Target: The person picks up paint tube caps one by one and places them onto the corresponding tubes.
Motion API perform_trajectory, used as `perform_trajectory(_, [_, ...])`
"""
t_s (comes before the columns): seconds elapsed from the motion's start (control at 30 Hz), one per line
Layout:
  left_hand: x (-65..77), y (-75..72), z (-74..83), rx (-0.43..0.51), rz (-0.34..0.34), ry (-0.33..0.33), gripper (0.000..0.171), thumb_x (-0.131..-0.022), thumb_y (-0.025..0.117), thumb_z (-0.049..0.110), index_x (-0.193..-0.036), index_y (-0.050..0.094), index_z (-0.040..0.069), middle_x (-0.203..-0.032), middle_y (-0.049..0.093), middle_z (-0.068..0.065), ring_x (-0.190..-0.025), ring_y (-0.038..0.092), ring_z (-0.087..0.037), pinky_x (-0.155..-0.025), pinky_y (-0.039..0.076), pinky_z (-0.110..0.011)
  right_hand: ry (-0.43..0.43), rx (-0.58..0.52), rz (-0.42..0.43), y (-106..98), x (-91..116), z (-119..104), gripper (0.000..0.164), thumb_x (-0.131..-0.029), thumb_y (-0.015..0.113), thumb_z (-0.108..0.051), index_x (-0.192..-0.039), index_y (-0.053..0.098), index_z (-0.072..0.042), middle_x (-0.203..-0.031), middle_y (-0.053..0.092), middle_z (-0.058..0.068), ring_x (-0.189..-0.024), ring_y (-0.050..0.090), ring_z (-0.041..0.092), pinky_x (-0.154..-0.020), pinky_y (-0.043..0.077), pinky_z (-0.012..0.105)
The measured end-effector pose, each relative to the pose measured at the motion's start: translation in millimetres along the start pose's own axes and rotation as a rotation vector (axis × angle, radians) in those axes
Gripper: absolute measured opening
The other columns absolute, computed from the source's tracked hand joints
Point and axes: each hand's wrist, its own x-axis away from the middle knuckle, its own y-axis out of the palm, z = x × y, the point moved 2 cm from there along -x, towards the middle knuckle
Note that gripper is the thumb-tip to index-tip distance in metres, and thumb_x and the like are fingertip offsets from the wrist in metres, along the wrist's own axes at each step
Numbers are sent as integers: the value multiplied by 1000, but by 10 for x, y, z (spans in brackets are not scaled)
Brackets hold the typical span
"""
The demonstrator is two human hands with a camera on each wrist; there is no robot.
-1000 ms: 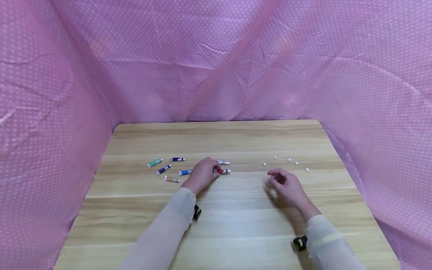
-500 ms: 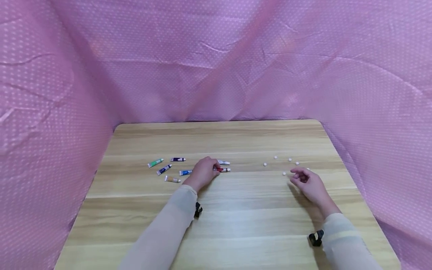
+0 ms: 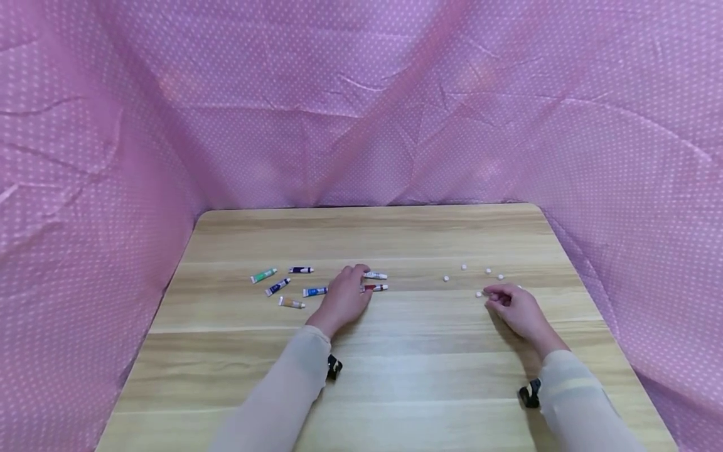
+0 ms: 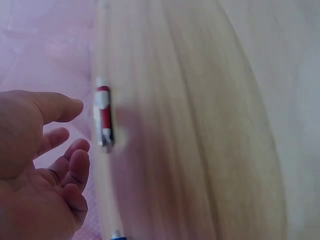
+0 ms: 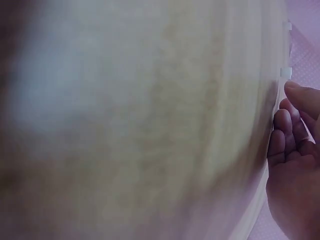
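My left hand [image 3: 346,295] hovers over the left middle of the table with loosely bent fingers. A small red paint tube [image 3: 375,287] lies by its thumb, and in the left wrist view the tube [image 4: 104,112] is apart from the fingers. Just beyond it, a white paint tube [image 3: 375,275] lies by the fingertips. My right hand [image 3: 521,312], fingers loosely curled, is low over the table. Its fingertips are beside a small white cap [image 3: 478,294]; whether they touch the cap [image 5: 286,72] I cannot tell. Nothing shows between these fingers.
Left of the left hand lie green [image 3: 263,275], purple [image 3: 301,270], dark blue [image 3: 278,287], blue [image 3: 314,292] and yellow [image 3: 291,302] tubes. Several white caps [image 3: 488,270] are scattered beyond the right hand. Pink dotted cloth [image 3: 361,125] surrounds the wooden table [image 3: 395,402].
My right hand has moved right, and a white cap now lies at its fingertips. My left hand, which held the red tube, has let go and opened its fingers.
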Motion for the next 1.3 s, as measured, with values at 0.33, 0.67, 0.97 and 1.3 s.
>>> perform_trajectory(0.33, [376, -268, -113, 121, 66, -66, 48, -105, 70, 29, -151, 58, 19, -143, 63, -3, -133, 63, -30, -114, 53, -52, -22, 31, -24, 26, -111, 30, 21, -97, 82, -14, -117, 80, -8, -93, 73, 4, -79, 56, 2, -72, 48, 22])
perform_trajectory(0.67, [728, -565, -527, 171, 101, -113, 43, -108, 65, 29, -148, 59, 13, -143, 64, -9, -125, 67, -31, -109, 56, -53, -4, 46, 1, 51, -120, -21, 16, -98, 81, -19, -112, 83, -11, -92, 73, 4, -77, 54, 4, -69, 46, 23])
perform_trajectory(0.97, [870, -652, -868, 105, 77, -137, 33, -107, 67, 24, -136, 66, 9, -131, 69, -10, -120, 68, -30, -109, 56, -53, 25, 33, 11, 70, -122, -76, 17, -101, 78, -21, -113, 83, -11, -94, 74, 7, -80, 56, 10, -71, 45, 25])
perform_trajectory(1.3, [908, -617, -1059, 17, -27, -97, 28, -102, 77, 29, -124, 71, 12, -130, 68, -10, -108, 63, -23, -103, 54, -52, 85, -12, 52, 30, -130, -111, 19, -104, 75, -23, -113, 81, -7, -109, 83, 15, -92, 67, 4, -80, 49, 15])
